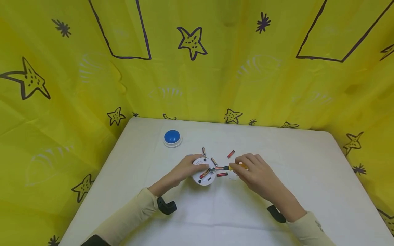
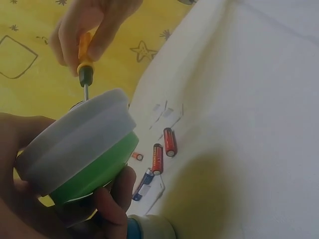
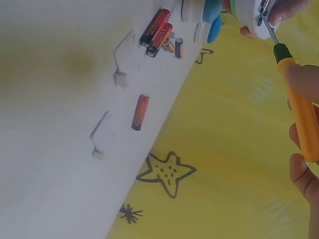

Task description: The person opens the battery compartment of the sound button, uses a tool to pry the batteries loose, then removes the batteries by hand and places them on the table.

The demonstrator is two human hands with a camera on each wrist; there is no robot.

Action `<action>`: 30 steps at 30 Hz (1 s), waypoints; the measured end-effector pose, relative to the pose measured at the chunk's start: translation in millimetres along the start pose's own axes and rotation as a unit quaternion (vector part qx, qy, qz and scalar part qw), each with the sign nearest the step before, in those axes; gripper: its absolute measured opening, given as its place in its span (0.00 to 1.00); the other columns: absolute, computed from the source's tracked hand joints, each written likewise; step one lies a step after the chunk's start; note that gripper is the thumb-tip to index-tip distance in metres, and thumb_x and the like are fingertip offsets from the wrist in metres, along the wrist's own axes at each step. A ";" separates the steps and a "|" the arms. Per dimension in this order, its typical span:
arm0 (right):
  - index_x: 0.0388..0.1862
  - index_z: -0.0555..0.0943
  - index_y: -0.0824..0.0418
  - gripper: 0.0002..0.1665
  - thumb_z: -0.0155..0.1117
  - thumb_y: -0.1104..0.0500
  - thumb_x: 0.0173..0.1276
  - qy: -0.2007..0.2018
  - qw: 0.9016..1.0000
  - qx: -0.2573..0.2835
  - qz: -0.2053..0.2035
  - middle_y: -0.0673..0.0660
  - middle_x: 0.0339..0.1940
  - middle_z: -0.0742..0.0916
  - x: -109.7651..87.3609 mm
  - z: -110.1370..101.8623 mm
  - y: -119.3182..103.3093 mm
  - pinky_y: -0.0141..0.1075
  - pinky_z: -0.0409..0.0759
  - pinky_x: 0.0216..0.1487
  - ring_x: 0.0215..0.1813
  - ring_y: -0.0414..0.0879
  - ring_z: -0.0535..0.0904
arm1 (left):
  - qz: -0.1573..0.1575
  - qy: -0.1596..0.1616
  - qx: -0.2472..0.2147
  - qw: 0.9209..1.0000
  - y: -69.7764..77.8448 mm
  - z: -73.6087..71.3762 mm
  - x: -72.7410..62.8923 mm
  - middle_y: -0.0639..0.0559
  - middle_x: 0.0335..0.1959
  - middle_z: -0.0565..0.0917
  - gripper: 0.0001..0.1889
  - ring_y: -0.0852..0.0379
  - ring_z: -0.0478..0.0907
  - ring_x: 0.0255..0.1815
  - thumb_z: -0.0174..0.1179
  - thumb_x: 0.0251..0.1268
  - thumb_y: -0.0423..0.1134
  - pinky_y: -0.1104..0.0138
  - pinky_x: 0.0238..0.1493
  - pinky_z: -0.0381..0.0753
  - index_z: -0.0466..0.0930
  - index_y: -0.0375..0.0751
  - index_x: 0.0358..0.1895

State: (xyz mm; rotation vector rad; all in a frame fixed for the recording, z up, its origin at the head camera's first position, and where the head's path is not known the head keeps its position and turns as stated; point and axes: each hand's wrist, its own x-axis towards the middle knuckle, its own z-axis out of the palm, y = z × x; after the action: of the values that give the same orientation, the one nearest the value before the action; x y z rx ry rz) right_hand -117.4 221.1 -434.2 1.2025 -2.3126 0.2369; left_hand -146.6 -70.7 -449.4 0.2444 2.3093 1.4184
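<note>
My left hand (image 1: 184,169) holds a round push button, its white base (image 1: 202,181) turned up and its green dome (image 2: 97,169) facing down in the left wrist view. A red battery (image 1: 204,174) lies in the opened compartment of the base. In my right hand (image 1: 257,174) is a screwdriver (image 3: 301,112) with an orange handle, gripped between thumb and fingers. Its metal tip reaches the base beside the battery. Whether the tip touches the battery or the compartment wall I cannot tell.
Several loose batteries, among them a red one (image 1: 222,174) and another red one (image 1: 231,154), lie around the hands. A blue-domed button (image 1: 172,137) stands at the back left. Small white covers (image 3: 119,79) lie on the white table (image 1: 261,143). A yellow curtain (image 1: 215,85) hangs behind.
</note>
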 end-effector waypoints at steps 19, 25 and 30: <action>0.50 0.87 0.57 0.30 0.79 0.77 0.48 0.044 0.999 0.016 0.006 0.54 0.42 0.86 11.7 -0.8 2.4 0.44 0.79 0.48 0.49 0.52 0.79 | -0.013 -0.032 -0.017 0.999 10.3 -4.3 -2.0 0.51 0.39 0.88 0.23 0.61 0.81 0.33 0.66 0.69 0.48 0.72 0.35 0.78 0.82 0.46 0.64; 0.48 0.88 0.54 0.28 0.78 0.78 0.51 0.059 0.994 0.071 0.058 0.53 0.41 0.86 3.6 6.3 1.6 0.39 0.76 0.51 0.49 0.49 0.78 | -0.010 -0.048 -0.036 0.998 11.4 -6.4 -5.5 0.52 0.39 0.88 0.21 0.61 0.82 0.32 0.66 0.70 0.48 0.73 0.37 0.79 0.83 0.46 0.63; 0.48 0.88 0.53 0.23 0.74 0.76 0.59 0.073 0.985 0.130 0.088 0.53 0.43 0.85 -3.8 15.2 0.8 0.31 0.72 0.54 0.50 0.49 0.76 | -0.003 -0.057 -0.042 0.997 9.6 -5.9 -6.1 0.52 0.41 0.88 0.20 0.61 0.82 0.33 0.67 0.68 0.48 0.72 0.38 0.79 0.84 0.47 0.61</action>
State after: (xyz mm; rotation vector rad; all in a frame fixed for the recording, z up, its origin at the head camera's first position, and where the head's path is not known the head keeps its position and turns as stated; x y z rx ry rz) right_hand -121.8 218.6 -449.0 1.0596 -2.3085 0.6870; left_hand -144.3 -73.1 -437.0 0.2854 2.1510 1.4561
